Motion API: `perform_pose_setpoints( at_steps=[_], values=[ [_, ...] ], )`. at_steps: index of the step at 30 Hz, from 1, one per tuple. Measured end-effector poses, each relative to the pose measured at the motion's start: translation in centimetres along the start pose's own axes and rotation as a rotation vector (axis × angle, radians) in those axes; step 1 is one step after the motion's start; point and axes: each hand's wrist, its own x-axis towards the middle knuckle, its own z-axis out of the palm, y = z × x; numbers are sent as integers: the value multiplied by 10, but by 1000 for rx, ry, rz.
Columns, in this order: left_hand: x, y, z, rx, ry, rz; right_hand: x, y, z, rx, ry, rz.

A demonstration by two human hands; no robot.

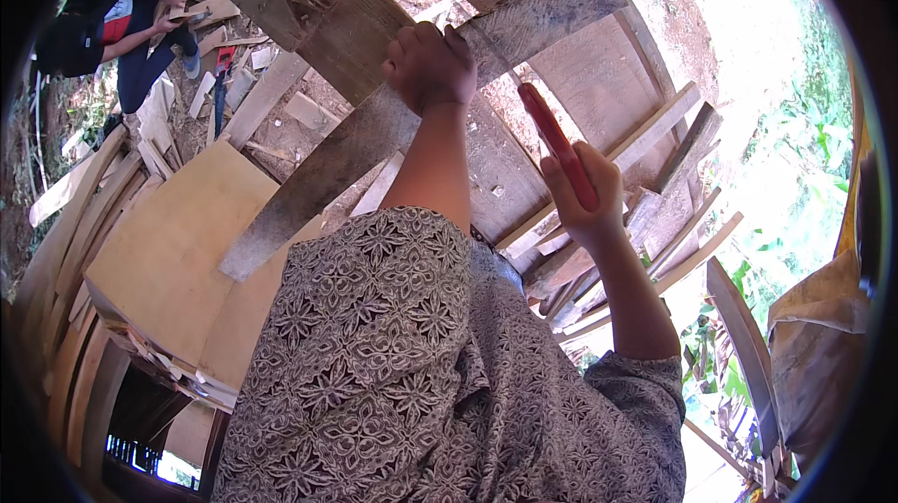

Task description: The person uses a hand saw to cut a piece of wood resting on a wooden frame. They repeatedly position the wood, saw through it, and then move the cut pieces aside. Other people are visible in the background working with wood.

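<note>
Outdoors amid stacked timber, our left hand (428, 68) clamps a long weathered plank (355, 143), while our right hand (582, 194) closes round a red-handled saw (554, 143). We judge the plank stiff, heavy, splintery; best held mid-length.

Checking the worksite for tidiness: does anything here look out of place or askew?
Yes. Offcuts and thin slats lie criss-crossed in a loose heap right of the right hand, and scraps litter the ground beyond the plank the left hand grips.
</note>
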Motion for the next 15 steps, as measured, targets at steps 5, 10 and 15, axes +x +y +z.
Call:
perform_pose_setpoints(
  at_steps=[5, 10, 15],
  values=[
    [-4, -2, -9, -22, -3, -2, -96, -8, -78, -210, -79, 32],
    [-2, 2, -14, -12, -21, 10, -20, -10, -37, -56, -103, -94],
    [0, -1, -6, -27, -50, 1, 87, -18, 39, 54, 21, -150]
  ],
)
